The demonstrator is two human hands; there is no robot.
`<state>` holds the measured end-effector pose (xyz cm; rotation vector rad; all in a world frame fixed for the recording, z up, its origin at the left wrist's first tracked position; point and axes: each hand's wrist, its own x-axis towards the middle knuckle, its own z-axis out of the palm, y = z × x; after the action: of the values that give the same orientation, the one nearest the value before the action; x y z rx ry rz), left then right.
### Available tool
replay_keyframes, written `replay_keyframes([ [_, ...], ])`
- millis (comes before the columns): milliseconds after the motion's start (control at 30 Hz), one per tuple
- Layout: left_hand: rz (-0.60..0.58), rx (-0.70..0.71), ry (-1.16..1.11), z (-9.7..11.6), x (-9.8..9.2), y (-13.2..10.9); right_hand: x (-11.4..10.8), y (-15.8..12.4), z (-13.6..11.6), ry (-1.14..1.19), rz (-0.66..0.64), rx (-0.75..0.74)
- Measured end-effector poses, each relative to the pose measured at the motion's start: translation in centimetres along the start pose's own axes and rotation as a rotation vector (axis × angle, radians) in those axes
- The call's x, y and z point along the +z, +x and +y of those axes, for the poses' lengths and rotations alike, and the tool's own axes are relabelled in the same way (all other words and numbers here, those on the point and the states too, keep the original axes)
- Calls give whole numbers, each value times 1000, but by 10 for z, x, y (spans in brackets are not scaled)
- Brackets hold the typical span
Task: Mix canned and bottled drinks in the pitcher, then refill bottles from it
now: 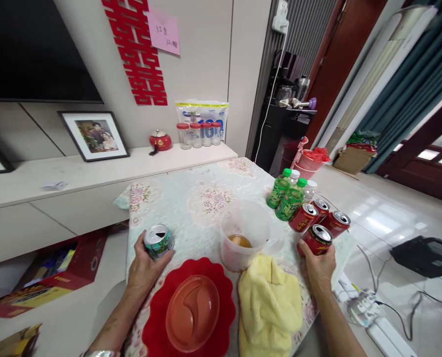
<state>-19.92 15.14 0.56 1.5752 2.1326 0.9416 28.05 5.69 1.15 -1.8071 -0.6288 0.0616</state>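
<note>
My left hand (143,267) grips a green drink can (158,241) with its top opened, near the table's left edge. My right hand (319,267) is wrapped round an opened red can (316,239) on the right side of the table. Between my hands stands a clear plastic tub (244,233) with some brownish liquid in it. A yellow cloth (268,305) lies in front of the tub. A red scalloped plate (157,322) carries a clear divided lid (192,313) close to me.
Three more red cans (303,217) and two green bottles (289,200) stand by the table's right edge (345,238). A low cabinet (76,173) with framed photos and jars runs along the wall. A power strip (369,317) and cables lie on the floor at right.
</note>
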Motion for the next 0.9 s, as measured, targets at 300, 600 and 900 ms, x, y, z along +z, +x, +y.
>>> replay_keyframes([
  [300, -50, -28, -15, 5, -2, -3, -38, 16, -92, 109, -390, -212],
  [600, -38, 5, -147, -4, 3, -2, -37, 47, -162, -172, -707, -752],
  [900, -79, 30, -541, -21, 6, -16, -26, 58, -186, -341, -831, -1095],
])
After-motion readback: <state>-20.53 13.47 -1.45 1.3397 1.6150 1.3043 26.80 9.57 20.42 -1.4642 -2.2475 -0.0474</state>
